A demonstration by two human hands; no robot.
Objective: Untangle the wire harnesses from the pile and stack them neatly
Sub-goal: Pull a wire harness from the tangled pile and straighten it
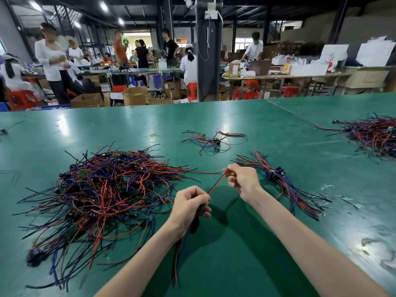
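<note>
on the left of the green counter lies the big tangled pile of red, blue and black wire harnesses, with small green boards mixed in. just right of it the left grip is curled round one harness, whose loose ends hang down past the wrist. a red and a black wire run taut from that fist up to the right grip, which pinches them between thumb and fingertips – both raised above the counter. beyond the hands sits a small loose cluster of harnesses. beside the right wrist a sorted stack lies with its wires roughly aligned – and far right, near the edge, is another heap.
</note>
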